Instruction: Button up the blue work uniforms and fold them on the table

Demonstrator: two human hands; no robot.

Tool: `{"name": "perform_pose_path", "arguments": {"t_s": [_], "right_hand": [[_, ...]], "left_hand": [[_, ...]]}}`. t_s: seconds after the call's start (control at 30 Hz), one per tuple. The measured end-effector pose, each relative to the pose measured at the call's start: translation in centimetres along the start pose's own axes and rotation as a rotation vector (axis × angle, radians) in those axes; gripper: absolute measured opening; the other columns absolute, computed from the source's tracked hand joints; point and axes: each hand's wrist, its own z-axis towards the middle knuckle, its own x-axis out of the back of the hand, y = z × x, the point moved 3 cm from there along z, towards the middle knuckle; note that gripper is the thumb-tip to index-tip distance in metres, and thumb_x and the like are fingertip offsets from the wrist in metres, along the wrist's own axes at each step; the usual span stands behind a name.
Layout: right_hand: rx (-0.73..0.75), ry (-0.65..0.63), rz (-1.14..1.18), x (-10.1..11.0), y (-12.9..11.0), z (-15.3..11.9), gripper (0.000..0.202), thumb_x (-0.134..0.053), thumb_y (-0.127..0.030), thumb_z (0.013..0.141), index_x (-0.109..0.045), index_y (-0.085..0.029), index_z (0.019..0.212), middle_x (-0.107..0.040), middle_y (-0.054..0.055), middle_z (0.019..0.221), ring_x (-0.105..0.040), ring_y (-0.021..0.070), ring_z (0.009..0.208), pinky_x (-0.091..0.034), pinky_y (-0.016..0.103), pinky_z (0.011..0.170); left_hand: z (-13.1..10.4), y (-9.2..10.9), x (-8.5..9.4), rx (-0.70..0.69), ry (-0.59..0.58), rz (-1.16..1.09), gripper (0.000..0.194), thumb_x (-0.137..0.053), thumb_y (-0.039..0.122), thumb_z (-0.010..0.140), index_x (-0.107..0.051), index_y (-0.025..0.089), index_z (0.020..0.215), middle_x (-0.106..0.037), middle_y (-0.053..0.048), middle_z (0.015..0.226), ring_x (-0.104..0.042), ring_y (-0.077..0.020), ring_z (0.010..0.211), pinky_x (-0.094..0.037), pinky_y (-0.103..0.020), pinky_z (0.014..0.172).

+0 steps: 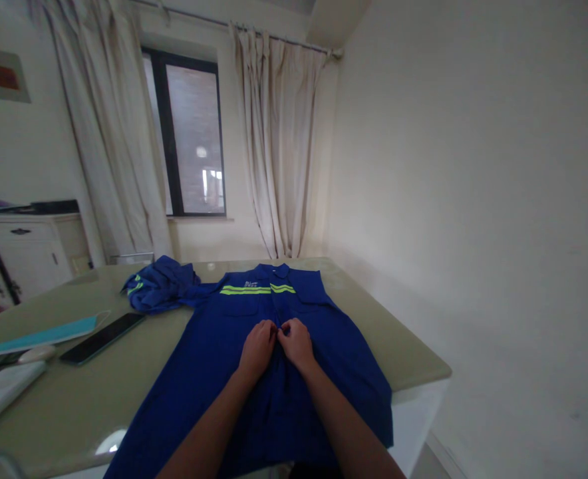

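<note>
A blue work jacket [214, 372] with yellow-green reflective bands across the chest lies spread on the table, its collar toward the far edge. At the middle of its front opening, my left hand [260, 342] pinches the cloth edge. My right hand [296, 339] is just beside it, fingers closed on the same front edge, the fingertips of both hands nearly touching. Any button between them is too small to make out. Lettering shows above the band on the left chest. A crumpled blue garment [161, 285] with yellow-green bands lies at the jacket's far left.
On the left of the glossy greenish table [404, 346] are a black phone [103, 338], a light blue mask [44, 336], a pale rounded object [37, 354] and a white packet [7, 392]. A wall stands to the right; a white cabinet [29, 243] is at the far left.
</note>
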Motion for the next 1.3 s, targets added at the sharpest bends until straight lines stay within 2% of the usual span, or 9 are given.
{"name": "perform_pose_path", "arguments": {"t_s": [0.13,0.43,0.63,0.8,0.9,1.03,1.13,1.23,1.3], "right_hand": [[0.011,-0.007,-0.011,0.0,-0.1,-0.1,0.01,-0.065,-0.021,0.085,-0.072,-0.02,0.092,-0.072,0.004,0.097,-0.066,0.017,0.083,-0.043,0.025,0.069],[0.096,-0.011,0.003,0.0,-0.2,-0.1,0.01,-0.067,-0.014,0.081,-0.074,-0.021,0.083,-0.07,0.003,0.092,-0.064,0.0158,0.078,-0.044,0.025,0.072],[0.112,0.017,-0.022,0.1,-0.5,-0.2,0.009,-0.068,-0.016,0.081,-0.075,-0.021,0.081,-0.07,0.004,0.093,-0.066,0.0172,0.084,-0.045,0.024,0.074],[0.149,0.027,0.081,0.4,-0.6,-0.1,0.016,-0.063,-0.018,0.085,-0.074,-0.02,0.073,-0.07,0.004,0.085,-0.067,0.0163,0.08,-0.048,0.023,0.075],[0.068,-0.017,0.215,0.3,-0.1,0.3,0.021,-0.057,-0.02,0.09,-0.074,-0.019,0.079,-0.072,0.003,0.083,-0.068,0.0151,0.069,-0.05,0.023,0.067],[0.044,-0.071,0.254,0.0,0.1,0.4,0.016,-0.06,-0.02,0.087,-0.075,-0.017,0.091,-0.075,0.003,0.09,-0.065,0.0132,0.053,-0.049,0.023,0.053],[0.064,-0.057,0.243,0.0,0.0,0.3,0.015,-0.063,-0.019,0.084,-0.076,-0.018,0.092,-0.074,0.004,0.095,-0.067,0.0139,0.061,-0.051,0.024,0.06],[0.139,-0.018,0.178,0.2,-0.2,0.2,0.014,-0.064,-0.015,0.083,-0.077,-0.019,0.089,-0.072,0.004,0.093,-0.067,0.0151,0.073,-0.052,0.024,0.071],[0.185,-0.017,0.142,0.3,-0.3,0.2,0.015,-0.064,-0.013,0.083,-0.077,-0.02,0.087,-0.071,0.003,0.093,-0.066,0.0147,0.075,-0.05,0.023,0.074]], "left_hand": [[0.0,0.1,0.1,-0.004,-0.008,0.005,0.017,-0.047,0.01,0.095,-0.061,0.021,0.094,-0.068,-0.005,0.099,-0.062,-0.0192,0.097,-0.045,-0.03,0.088],[0.0,0.1,0.0,0.006,-0.023,0.031,0.018,-0.049,0.011,0.094,-0.063,0.021,0.094,-0.067,-0.005,0.098,-0.062,-0.0203,0.097,-0.044,-0.031,0.088],[0.0,0.2,0.1,0.025,-0.011,0.011,0.016,-0.049,0.011,0.094,-0.063,0.02,0.093,-0.068,-0.006,0.097,-0.062,-0.0205,0.096,-0.044,-0.031,0.087],[0.1,0.1,0.4,0.048,0.004,-0.057,0.016,-0.05,0.011,0.094,-0.062,0.021,0.092,-0.07,-0.005,0.096,-0.064,-0.0192,0.092,-0.043,-0.03,0.084],[0.1,0.0,0.7,0.048,0.021,-0.121,0.018,-0.048,0.013,0.096,-0.063,0.022,0.095,-0.071,-0.003,0.096,-0.066,-0.018,0.092,-0.044,-0.028,0.084],[0.2,-0.5,0.8,0.077,0.043,-0.206,0.019,-0.051,0.01,0.092,-0.065,0.023,0.092,-0.073,-0.001,0.09,-0.068,-0.0166,0.087,-0.045,-0.026,0.079],[0.4,-1.0,0.6,0.112,0.054,-0.258,0.017,-0.055,0.01,0.089,-0.067,0.022,0.091,-0.075,0.0,0.086,-0.07,-0.0163,0.083,-0.046,-0.025,0.075],[0.6,-1.3,0.5,0.127,0.065,-0.301,0.013,-0.056,0.02,0.092,-0.069,0.021,0.088,-0.076,-0.001,0.084,-0.07,-0.017,0.081,-0.047,-0.026,0.074],[0.7,-1.5,0.6,0.125,0.065,-0.332,0.014,-0.059,0.028,0.092,-0.07,0.021,0.087,-0.077,-0.002,0.085,-0.071,-0.0178,0.081,-0.048,-0.026,0.073]]}}
